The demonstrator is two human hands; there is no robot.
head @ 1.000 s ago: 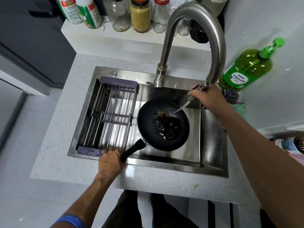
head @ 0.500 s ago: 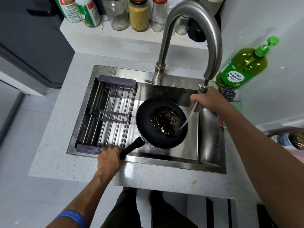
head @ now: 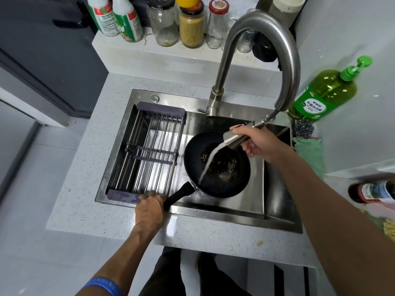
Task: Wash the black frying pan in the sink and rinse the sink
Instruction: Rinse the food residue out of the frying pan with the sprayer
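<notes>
The black frying pan (head: 233,184) lies in the steel sink (head: 277,197), with brown greasy residue in its middle. My left hand (head: 149,208) grips the end of the pan's black handle (head: 181,193) at the sink's front rim. My right hand (head: 258,142) holds the pull-out spray head (head: 234,138) of the tall curved faucet (head: 284,50) above the pan's far right side. A white stream of water runs from the head down into the pan towards its near left side.
A grey drying rack (head: 149,150) fills the sink's left half. A green soap bottle (head: 324,92), a steel scourer (head: 303,129) and a green cloth (head: 310,152) lie right of the sink. Jars and spray bottles stand on the back ledge (head: 132,50).
My right hand pulled the spray head out from the faucet's end and over the pan. The water stream now falls across the pan towards the handle side. The left hand stayed on the handle.
</notes>
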